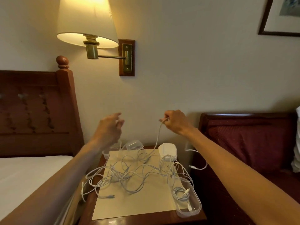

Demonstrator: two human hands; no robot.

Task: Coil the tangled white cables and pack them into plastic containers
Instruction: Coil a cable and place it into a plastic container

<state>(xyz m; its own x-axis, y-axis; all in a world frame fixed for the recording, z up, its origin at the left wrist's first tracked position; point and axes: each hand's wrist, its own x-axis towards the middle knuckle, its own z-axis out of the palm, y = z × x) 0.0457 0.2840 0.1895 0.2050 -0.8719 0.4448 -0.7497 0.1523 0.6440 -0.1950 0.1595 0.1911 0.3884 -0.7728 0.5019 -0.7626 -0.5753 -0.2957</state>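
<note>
Both arms are up over the nightstand now. The right hand is raised high, fingers curled tight, pinching the end of one white cable that hangs down from it to the tabletop. The left hand is lifted at the same height, well apart from the right; its fingers look loosely bent, but the blur is heavy and I cannot tell whether anything is between them.

Below, the tangled white cables sprawl across a pale sheet of paper on the dark wood, with loops spilling over the left edge toward the bed and over the right edge toward the red armchair. At the front right corner sits a clear plastic container with one coiled cable already lying inside. More clear containers stand at the back left, and a white-lidded box at the back right. The wall lamp glows above.
</note>
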